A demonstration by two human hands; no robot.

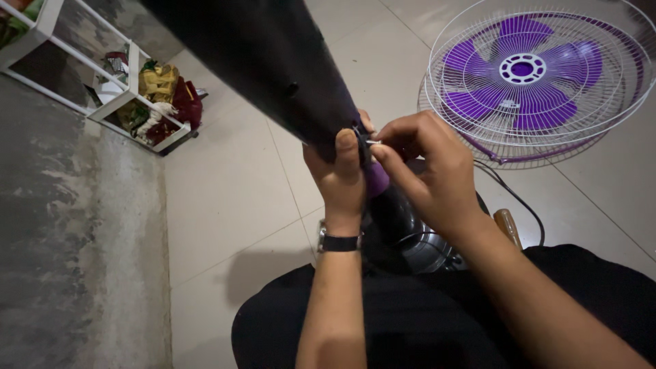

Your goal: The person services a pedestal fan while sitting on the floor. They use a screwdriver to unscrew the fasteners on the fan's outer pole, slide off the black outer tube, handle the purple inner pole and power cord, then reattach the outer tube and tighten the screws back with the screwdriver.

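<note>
Fingers of left hand [342, 179] wrap smooth black tube [273, 61] (purple collar); right hand [427, 171] pinches small metal pin [372, 142].

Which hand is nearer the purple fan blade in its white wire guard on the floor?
Right. The right hand is just below-left of the fan guard; the left hand grips the dark pole, farther left.

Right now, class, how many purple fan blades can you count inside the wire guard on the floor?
5 purple blades, spread around the white hub inside the wire guard lying on the tiled floor, at the upper right. None seem hidden, though wires cross them.
</note>
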